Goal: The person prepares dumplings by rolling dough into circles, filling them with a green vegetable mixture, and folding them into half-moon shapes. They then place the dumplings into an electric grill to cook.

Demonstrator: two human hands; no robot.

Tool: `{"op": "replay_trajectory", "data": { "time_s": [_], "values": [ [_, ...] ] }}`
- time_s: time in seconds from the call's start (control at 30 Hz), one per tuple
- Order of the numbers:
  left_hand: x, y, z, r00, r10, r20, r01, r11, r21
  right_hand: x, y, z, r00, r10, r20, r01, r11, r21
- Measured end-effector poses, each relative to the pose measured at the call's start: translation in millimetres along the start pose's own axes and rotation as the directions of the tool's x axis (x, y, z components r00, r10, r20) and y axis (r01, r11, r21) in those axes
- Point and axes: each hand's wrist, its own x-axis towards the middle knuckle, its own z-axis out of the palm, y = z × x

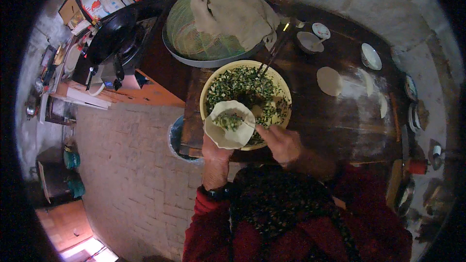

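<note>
My left hand holds up a round dough wrapper, cupped with a wavy rim. Chopped green filling lies inside the wrapper. My right hand grips a thin utensil, perhaps a spoon, whose tip reaches into the wrapper and is hard to make out. Just beyond and partly beneath both hands stands a large yellow basin of chopped green and pale filling, with a hollow in its middle. Two dark chopsticks lean out over the basin's far side.
Right on the dark wooden table lie a flat dough round, two folded dough pieces on flour, and a thin rolling pin. Behind the basin is a mesh cover under cloth. A wok sits left; a bin stands below.
</note>
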Motion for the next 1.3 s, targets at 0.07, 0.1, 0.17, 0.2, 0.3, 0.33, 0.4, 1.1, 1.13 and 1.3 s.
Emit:
{"op": "replay_trajectory", "data": {
  "time_s": [0.07, 0.1, 0.17, 0.2, 0.3, 0.33, 0.4, 1.1, 1.13, 1.3],
  "values": [
    [6, -7, 3, 0.987, 0.105, 0.122, -0.138, 0.943, 0.302, -9, -2, 3, 0.977, -0.210, -0.035, 0.196, 0.951, -0.238],
    [6, -8, 4, 0.989, 0.133, -0.065, -0.110, 0.954, 0.278, -11, 0, 2, 0.987, -0.159, 0.012, 0.158, 0.969, -0.192],
    [2, -8, 4, 0.922, 0.146, -0.358, -0.077, 0.976, 0.202, -11, 5, -8, 0.995, -0.097, 0.015, 0.098, 0.993, -0.073],
    [-1, -6, 4, 0.944, 0.113, -0.310, -0.057, 0.981, 0.186, -10, 8, -15, 0.999, -0.015, 0.041, 0.016, 1.000, -0.022],
    [-16, 4, -2, 1.000, 0.026, 0.007, -0.027, 0.995, 0.096, -1, 27, -39, 0.947, 0.233, 0.219, -0.250, 0.967, 0.053],
    [-23, 7, -4, 0.998, 0.031, 0.059, -0.036, 0.997, 0.074, 4, 37, -43, 0.891, 0.317, 0.326, -0.342, 0.939, 0.023],
    [-36, 12, -8, 0.993, 0.108, -0.049, -0.092, 0.962, 0.259, 8, 58, -40, 0.861, 0.309, 0.405, -0.322, 0.946, -0.037],
    [-70, 25, -5, 0.942, 0.115, -0.315, -0.086, 0.991, 0.106, 22, 94, 55, 0.509, 0.384, 0.770, -0.809, -0.091, 0.580],
    [-69, 24, -4, 0.936, 0.131, -0.328, -0.087, 0.985, 0.146, 22, 91, 51, 0.493, 0.409, 0.768, -0.825, -0.059, 0.561],
    [-65, 15, 2, 0.978, 0.156, -0.138, -0.113, 0.954, 0.278, 24, 74, 31, 0.582, 0.387, 0.716, -0.787, 0.044, 0.615]
  ]
}}
